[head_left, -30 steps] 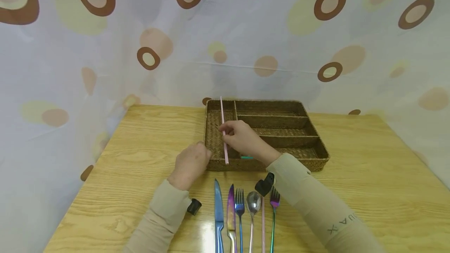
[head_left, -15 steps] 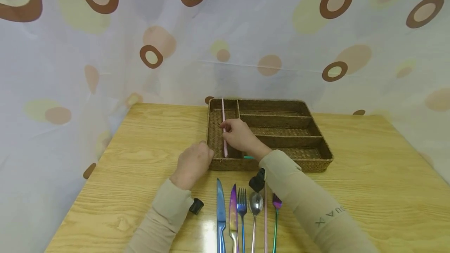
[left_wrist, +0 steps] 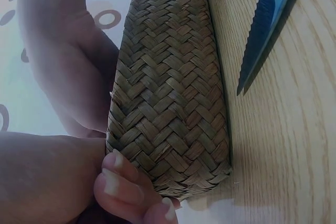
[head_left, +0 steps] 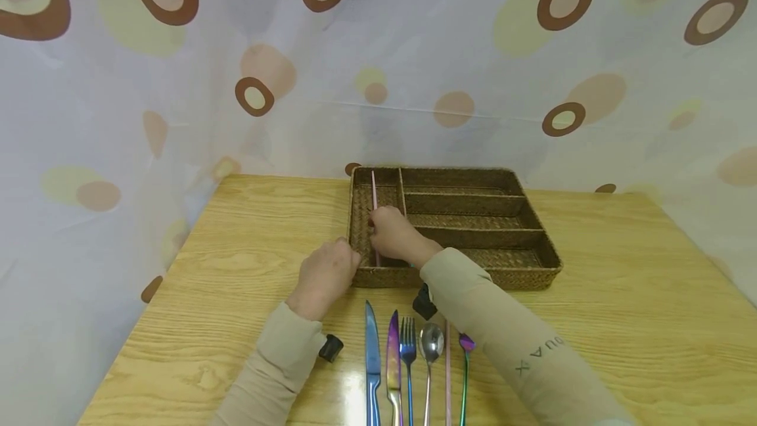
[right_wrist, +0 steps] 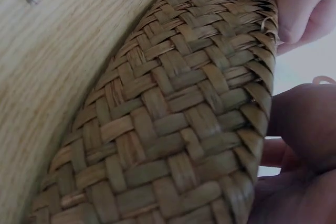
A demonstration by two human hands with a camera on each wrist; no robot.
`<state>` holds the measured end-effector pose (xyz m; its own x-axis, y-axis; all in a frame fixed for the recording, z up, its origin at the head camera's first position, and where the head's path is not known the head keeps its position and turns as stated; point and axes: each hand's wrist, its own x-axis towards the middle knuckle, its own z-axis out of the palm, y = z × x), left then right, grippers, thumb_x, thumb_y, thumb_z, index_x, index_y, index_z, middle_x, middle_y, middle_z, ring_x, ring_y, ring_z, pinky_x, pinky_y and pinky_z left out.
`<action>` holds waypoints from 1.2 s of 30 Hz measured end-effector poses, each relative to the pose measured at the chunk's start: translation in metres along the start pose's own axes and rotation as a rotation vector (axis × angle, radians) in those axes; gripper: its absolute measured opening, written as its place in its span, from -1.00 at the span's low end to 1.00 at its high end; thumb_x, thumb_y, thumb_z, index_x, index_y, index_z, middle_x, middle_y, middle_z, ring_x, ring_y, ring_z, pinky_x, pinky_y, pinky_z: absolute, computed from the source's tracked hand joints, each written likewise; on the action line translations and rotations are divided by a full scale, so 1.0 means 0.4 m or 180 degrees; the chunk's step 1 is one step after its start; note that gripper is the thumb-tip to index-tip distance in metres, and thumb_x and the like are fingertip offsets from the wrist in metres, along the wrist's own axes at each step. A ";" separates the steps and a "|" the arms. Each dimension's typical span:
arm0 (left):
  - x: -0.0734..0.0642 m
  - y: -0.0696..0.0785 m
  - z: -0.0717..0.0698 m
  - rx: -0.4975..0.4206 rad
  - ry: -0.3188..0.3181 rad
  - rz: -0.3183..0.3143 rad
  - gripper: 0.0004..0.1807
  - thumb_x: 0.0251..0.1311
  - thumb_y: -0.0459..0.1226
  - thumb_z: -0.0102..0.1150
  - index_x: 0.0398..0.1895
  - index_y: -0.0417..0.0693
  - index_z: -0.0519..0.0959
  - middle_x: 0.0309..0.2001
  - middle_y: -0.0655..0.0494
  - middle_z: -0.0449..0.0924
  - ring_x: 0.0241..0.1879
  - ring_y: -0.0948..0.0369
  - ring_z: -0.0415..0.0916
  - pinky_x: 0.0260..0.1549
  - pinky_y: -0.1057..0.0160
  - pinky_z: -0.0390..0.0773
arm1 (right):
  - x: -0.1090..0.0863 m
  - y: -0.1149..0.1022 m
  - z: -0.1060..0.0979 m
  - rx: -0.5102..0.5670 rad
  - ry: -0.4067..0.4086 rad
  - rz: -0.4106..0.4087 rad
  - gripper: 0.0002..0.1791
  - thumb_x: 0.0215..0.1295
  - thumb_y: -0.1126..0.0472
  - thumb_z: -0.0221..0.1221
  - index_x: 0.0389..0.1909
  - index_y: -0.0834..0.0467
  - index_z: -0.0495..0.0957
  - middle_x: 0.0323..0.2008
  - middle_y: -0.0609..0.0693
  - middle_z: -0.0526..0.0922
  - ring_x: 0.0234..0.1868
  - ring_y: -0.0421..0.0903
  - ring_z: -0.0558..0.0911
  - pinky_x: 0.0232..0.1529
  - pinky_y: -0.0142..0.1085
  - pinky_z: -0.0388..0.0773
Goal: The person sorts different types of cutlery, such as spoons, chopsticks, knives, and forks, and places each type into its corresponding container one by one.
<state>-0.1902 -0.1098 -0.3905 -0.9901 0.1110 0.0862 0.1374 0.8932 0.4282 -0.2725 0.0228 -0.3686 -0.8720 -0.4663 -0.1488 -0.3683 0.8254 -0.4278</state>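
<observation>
A woven cutlery tray [head_left: 520, 277] sits towards the back of the table. My right hand [head_left: 397, 236] reaches into its long left compartment and pinches a pink chopstick [head_left: 374, 190], which lies lengthwise there with its far end showing past the fingers. My left hand [head_left: 324, 275] grips the tray's front left corner. In the left wrist view, its fingers [left_wrist: 123, 190] curl against the woven outer wall [left_wrist: 168, 82]. The right wrist view has the wall [right_wrist: 168, 108] in front of the right hand [right_wrist: 310, 129], so the fingertips are hidden.
Before the tray lie a blue knife [head_left: 372, 347], a purple-gold knife [head_left: 393, 354], a blue fork [head_left: 408, 347], a silver spoon [head_left: 432, 342], a second pink chopstick [head_left: 447, 373] and a purple-green utensil [head_left: 466, 354]. The right sleeve [head_left: 503, 321] passes over their right side. A patterned curtain [head_left: 378, 71] hangs behind.
My right hand has lowered the pink chopstick into the left compartment; its near end earlier overlapped the front rim. The left hand keeps its grip on the corner.
</observation>
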 end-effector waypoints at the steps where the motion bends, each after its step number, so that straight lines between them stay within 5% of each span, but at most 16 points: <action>1: 0.001 0.000 0.000 -0.0001 -0.0010 -0.0006 -0.66 0.42 -0.30 -0.02 -0.59 -0.15 0.40 -0.70 0.12 0.24 -0.72 0.22 0.17 -0.81 0.29 0.25 | 0.004 -0.003 0.001 -0.0051 -0.0052 0.0068 -0.89 0.30 0.48 0.04 -0.37 0.27 0.50 -0.44 0.09 0.50 -0.54 -0.15 0.28 -0.50 -0.32 0.32; 5: 0.004 -0.001 0.000 -0.0007 -0.0057 -0.0046 -0.67 0.43 -0.29 -0.03 -0.56 -0.17 0.43 -0.69 0.10 0.28 -0.71 0.21 0.19 -0.81 0.28 0.27 | 0.016 -0.012 0.007 -0.0179 -0.0220 0.0283 -0.73 0.25 0.50 0.07 -0.54 0.15 0.29 -0.61 -0.02 0.23 -0.62 -0.13 0.21 -0.62 -0.32 0.15; 8: 0.005 -0.001 0.001 -0.0016 -0.0072 -0.0070 -0.67 0.44 -0.28 -0.03 -0.54 -0.19 0.44 -0.68 0.09 0.29 -0.71 0.21 0.20 -0.80 0.27 0.29 | 0.023 -0.014 0.017 -0.0261 -0.0271 0.0317 -0.83 0.24 0.48 0.10 -0.45 0.18 0.40 -0.59 0.01 0.36 -0.62 -0.13 0.30 -0.61 -0.32 0.23; 16: 0.005 0.004 0.005 0.0012 -0.0012 -0.0024 -0.68 0.44 -0.27 0.00 -0.53 -0.21 0.45 -0.67 0.06 0.31 -0.71 0.19 0.25 -0.79 0.23 0.37 | 0.033 -0.011 0.034 -0.0596 -0.0371 0.0308 -0.90 0.32 0.38 0.13 -0.19 0.27 0.53 -0.32 0.17 0.65 -0.47 -0.07 0.50 -0.46 -0.28 0.39; 30: 0.005 0.000 0.001 0.0020 -0.0053 -0.0113 -0.68 0.44 -0.26 -0.03 -0.53 -0.19 0.45 -0.67 0.06 0.31 -0.70 0.19 0.21 -0.79 0.24 0.30 | 0.030 -0.015 0.051 -0.0858 -0.0253 0.0217 -0.72 0.35 0.34 0.14 0.02 0.38 0.55 0.19 0.43 0.46 0.11 0.19 0.59 0.02 -0.10 0.61; 36: 0.000 0.001 0.000 -0.0025 -0.0019 -0.0056 -0.66 0.43 -0.30 -0.04 -0.58 -0.15 0.41 -0.70 0.12 0.23 -0.72 0.23 0.14 -0.81 0.29 0.20 | 0.010 -0.018 0.033 -0.0571 -0.0059 0.0126 -0.77 0.45 0.24 0.06 -0.11 0.34 0.55 0.21 0.45 0.42 -0.21 0.07 0.62 -0.24 -0.15 0.59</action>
<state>-0.1903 -0.1094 -0.3905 -0.9925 0.0979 0.0731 0.1201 0.8916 0.4365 -0.2689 0.0109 -0.3781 -0.8816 -0.4366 -0.1795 -0.3868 0.8860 -0.2556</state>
